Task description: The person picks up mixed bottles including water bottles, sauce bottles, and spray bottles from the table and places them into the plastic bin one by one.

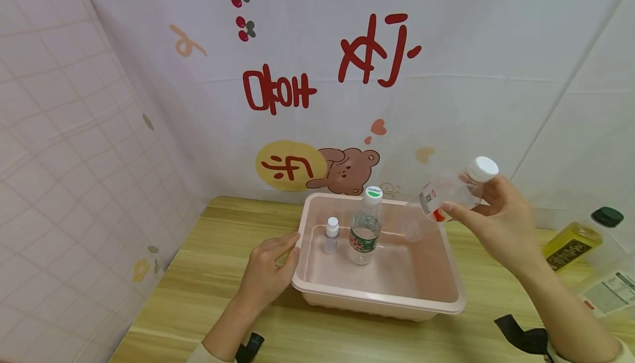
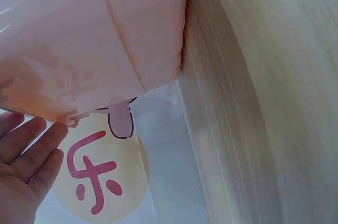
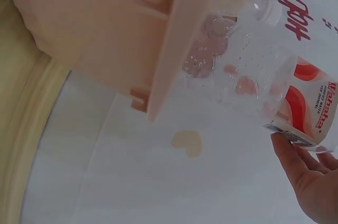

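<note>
My right hand (image 1: 501, 225) grips a clear plastic water bottle (image 1: 448, 195) with a white cap and a red-and-white label. The bottle is tilted, cap up to the right, its base over the right rear of a pink plastic tub (image 1: 379, 298). In the right wrist view, the hand's fingers (image 3: 298, 163) lie against the label. My left hand (image 1: 268, 269) touches the tub's left rim with fairly straight fingers (image 2: 50, 137). Inside the tub, a clear bottle (image 1: 366, 228) with a green label and white cap stands upright beside a small white-capped bottle (image 1: 331, 236).
To the right stand a bottle of yellow oil (image 1: 575, 242) with a dark green cap and a clear container (image 1: 612, 297) with a white label. The tub sits on a wood-grain table (image 1: 198, 275). A printed white cloth (image 1: 471, 49) hangs behind it.
</note>
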The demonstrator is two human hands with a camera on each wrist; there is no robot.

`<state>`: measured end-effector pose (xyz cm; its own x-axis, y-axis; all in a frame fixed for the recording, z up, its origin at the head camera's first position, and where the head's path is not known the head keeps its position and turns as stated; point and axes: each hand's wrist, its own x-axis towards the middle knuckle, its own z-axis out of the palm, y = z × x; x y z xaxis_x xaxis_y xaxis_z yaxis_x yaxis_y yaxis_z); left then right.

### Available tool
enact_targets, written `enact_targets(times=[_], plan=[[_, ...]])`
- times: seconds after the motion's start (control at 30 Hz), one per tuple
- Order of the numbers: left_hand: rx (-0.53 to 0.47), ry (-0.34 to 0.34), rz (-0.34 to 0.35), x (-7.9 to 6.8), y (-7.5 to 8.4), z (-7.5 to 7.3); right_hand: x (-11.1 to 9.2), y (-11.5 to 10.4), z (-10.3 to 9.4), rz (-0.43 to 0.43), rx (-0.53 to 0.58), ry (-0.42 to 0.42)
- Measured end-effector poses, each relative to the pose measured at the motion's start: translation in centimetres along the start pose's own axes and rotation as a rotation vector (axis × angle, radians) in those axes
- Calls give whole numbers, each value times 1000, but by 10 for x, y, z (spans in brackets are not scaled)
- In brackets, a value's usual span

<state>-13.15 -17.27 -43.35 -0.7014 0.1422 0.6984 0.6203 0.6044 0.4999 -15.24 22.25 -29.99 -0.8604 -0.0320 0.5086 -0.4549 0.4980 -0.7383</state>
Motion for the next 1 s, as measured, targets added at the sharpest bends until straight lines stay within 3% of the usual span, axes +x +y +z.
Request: enact_targets(times=[0.53,1.0], plan=[[-3,-10,-6,-1,-1,0,-11,25,25,82,-36,-163],[-3,-4,8,0,-1,0,-12,35,42,170,-93,-231]])
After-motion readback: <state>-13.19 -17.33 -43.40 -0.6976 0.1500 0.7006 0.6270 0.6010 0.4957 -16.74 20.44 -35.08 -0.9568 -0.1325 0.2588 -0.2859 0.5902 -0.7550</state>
